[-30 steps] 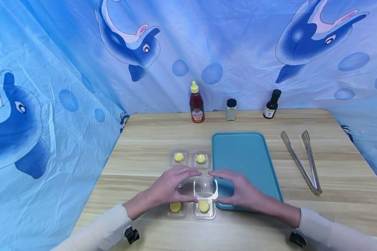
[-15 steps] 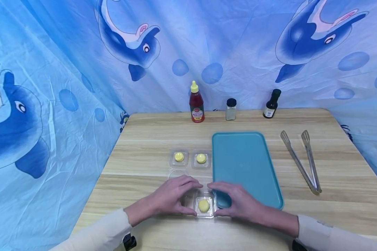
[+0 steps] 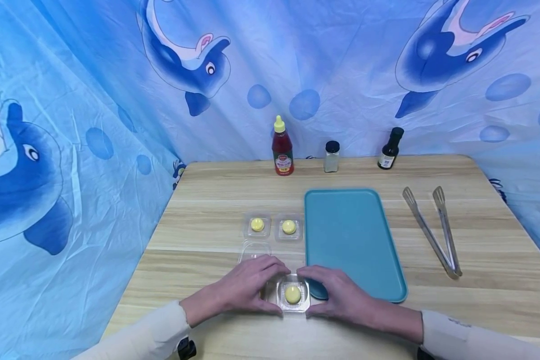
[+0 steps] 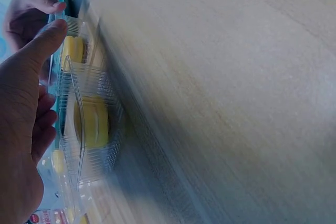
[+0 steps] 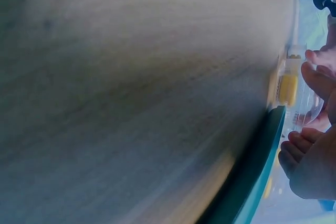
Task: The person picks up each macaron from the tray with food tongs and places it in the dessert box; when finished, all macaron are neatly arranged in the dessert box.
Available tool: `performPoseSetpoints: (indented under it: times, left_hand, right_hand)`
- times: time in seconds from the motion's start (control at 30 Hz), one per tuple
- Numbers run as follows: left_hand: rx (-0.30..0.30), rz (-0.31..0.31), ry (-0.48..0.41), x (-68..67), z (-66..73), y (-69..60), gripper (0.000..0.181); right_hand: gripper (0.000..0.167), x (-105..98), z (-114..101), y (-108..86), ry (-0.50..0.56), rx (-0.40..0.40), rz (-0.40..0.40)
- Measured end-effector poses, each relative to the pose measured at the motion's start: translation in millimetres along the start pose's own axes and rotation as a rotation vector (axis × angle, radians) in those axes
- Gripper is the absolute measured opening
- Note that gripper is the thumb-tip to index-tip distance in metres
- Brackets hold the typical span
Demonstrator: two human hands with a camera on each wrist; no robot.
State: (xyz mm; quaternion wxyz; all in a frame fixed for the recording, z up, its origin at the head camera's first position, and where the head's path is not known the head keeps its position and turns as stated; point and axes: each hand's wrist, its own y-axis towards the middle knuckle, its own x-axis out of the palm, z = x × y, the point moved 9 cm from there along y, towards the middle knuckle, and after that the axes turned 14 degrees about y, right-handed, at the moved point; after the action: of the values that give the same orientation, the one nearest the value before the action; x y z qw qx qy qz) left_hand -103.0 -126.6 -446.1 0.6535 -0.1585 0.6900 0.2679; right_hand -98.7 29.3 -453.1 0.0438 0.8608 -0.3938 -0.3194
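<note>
A small clear plastic box holds a yellow macaron, and its lid lies over it. My left hand holds its left side, thumb at the near corner and fingers at the far one. On the opposite side my right hand grips in the same way. Another clear box with a yellow macaron stands beside it, mostly hidden under my left hand in the head view; its raised lid shows behind. Whether the lid rims are pressed together I cannot tell.
Two more boxed macarons, a left one and a right one, sit farther back. A teal tray lies close on the right, then metal tongs. Along the back stand a red sauce bottle, a shaker jar and a dark bottle.
Both hands have come down and toward me, folding the raised lid over the near right box. In the last half second they have drawn slightly closer around it.
</note>
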Motion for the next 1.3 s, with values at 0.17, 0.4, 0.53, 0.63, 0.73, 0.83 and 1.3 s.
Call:
performPoseSetpoints:
  times: [0.17, 0.4, 0.53, 0.63, 0.73, 0.83, 1.3]
  left_hand:
    - [-0.018, -0.030, 0.014, 1.5, -0.3, 0.5, 0.088]
    - [-0.028, -0.063, 0.047, 4.1, -5.2, 2.3, 0.087]
    - [-0.038, -0.079, 0.057, 1.9, -9.5, 4.6, 0.088]
    - [-0.055, -0.098, 0.059, 1.5, -13.2, 6.1, 0.087]
    - [-0.063, -0.119, 0.067, 2.9, -16.7, 8.3, 0.087]
    - [-0.070, -0.142, 0.082, 4.7, -20.3, 11.4, 0.088]
    - [-0.042, -0.116, 0.081, -3.5, -30.8, 19.7, 0.096]
  right_hand:
    - [0.081, 2.7, 2.2, 0.8, -0.013, 0.017, 0.002]
    - [0.078, 3.8, 4.5, 7.0, -0.043, 0.081, 0.012]
    - [0.077, 2.2, 5.2, 11.7, -0.048, 0.098, 0.022]
    - [0.076, 2.2, 8.1, 15.1, -0.046, 0.119, 0.019]
    - [0.074, 2.0, 11.8, 18.5, -0.043, 0.143, 0.011]
    - [0.075, 0.3, 14.5, 21.6, -0.046, 0.153, 0.012]
    - [0.095, -4.8, 15.8, 29.6, -0.069, 0.131, -0.040]
